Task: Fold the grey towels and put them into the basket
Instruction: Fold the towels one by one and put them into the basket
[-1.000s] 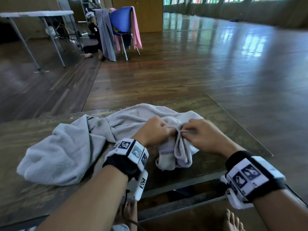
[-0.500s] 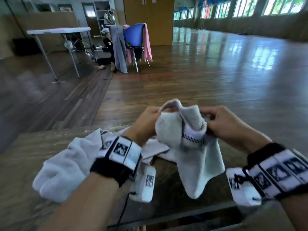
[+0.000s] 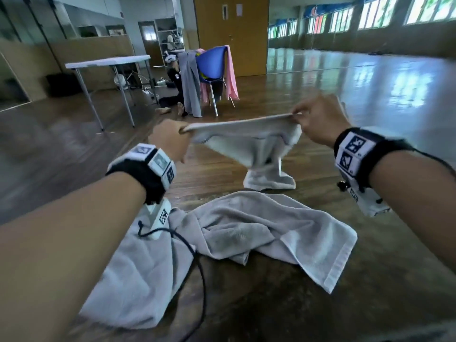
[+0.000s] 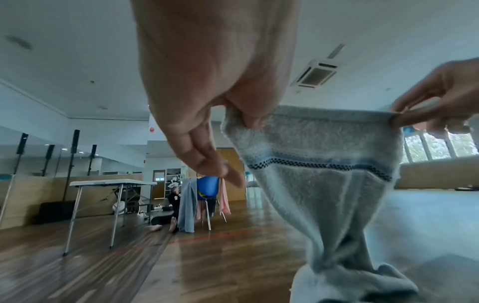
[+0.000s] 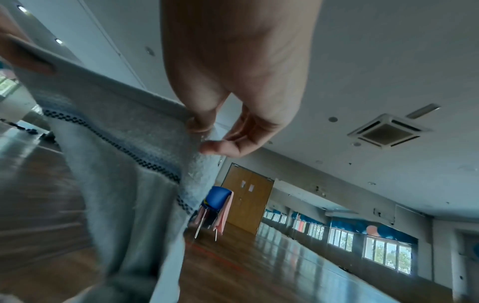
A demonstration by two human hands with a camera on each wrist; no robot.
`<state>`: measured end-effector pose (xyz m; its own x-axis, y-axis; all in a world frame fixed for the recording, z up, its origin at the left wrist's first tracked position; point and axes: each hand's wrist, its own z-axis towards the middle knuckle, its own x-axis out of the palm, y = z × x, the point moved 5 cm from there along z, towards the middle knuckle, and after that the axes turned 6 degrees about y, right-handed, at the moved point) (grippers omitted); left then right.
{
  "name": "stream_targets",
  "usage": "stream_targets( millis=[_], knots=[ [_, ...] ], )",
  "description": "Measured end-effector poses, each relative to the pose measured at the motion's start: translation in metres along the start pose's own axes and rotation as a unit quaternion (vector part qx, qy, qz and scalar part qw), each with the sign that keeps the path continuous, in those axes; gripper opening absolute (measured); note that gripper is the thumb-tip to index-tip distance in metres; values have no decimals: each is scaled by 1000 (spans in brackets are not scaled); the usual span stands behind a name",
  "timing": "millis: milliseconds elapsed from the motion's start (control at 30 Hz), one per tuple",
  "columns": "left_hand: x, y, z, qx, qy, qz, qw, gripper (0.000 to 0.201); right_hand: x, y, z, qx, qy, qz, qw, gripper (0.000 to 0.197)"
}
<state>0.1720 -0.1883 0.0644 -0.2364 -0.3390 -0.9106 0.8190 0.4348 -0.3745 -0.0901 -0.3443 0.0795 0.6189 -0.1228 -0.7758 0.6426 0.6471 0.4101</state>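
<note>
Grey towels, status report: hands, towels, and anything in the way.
Left hand and right hand pinch small towel's top corners, stretched, tail twisted. Second towel crumpled on table. Basket not in view.

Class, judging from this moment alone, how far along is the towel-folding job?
Done: nothing folded. In hand: the left hand and right hand pinch the top corners of one grey towel, stretched, its bottom twisted. Left: the second towel lies crumpled on the table; no basket is visible.
</note>
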Motion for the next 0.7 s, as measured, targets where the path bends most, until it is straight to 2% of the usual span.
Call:
stream_targets(
  millis=[33, 67, 133, 167, 233, 267, 367, 467, 500, 533, 567, 600, 633, 700],
  knots=[
    [11, 6, -3, -9, 18, -90, 996, 18, 8, -3, -3, 7, 1, 8, 1000, 17],
    [21, 11, -6, -25, 36, -211, 976, 20, 16, -7, -5, 22, 3, 17, 1000, 18],
    [41, 15, -12, -69, 70, -408, 908, 23, 30, -16, -7, 60, 12, 33, 998, 17],
    [50, 15, -13, -77, 84, -454, 884, 21, 36, -20, -8, 78, 20, 52, 995, 18],
    [56, 14, -9, -77, 78, -493, 863, 17, 44, -27, -6, 100, 29, 97, 990, 17],
    [57, 14, -4, -75, 58, -495, 864, 17, 45, -28, -5, 101, 27, 104, 989, 14],
    [46, 16, 8, -35, -50, -433, 899, 12, 44, -23, 0, 80, 6, 117, 990, 10],
    [38, 21, 9, -6, -152, -395, 906, 27, 49, -11, -1, 35, -2, 144, 989, 13],
    [43, 24, 12, -16, -145, -369, 918, 30, 55, -9, -3, 25, 16, 135, 990, 14],
    [54, 28, 14, -34, -102, -315, 943, 29, 65, -9, -6, 23, 51, 116, 992, 15],
    [68, 33, 15, -61, -34, -242, 968, 30, 76, -12, -9, 30, 95, 94, 991, 15],
    [84, 41, 16, -85, 29, -180, 980, 32, 87, -16, -14, 44, 136, 74, 987, 14],
    [99, 49, 15, -102, 77, -155, 980, 31, 97, -21, -19, 59, 167, 60, 982, 12],
    [120, 58, 11, -110, 125, -206, 964, 25, 112, -31, -28, 82, 191, 46, 977, 12]
  ],
)
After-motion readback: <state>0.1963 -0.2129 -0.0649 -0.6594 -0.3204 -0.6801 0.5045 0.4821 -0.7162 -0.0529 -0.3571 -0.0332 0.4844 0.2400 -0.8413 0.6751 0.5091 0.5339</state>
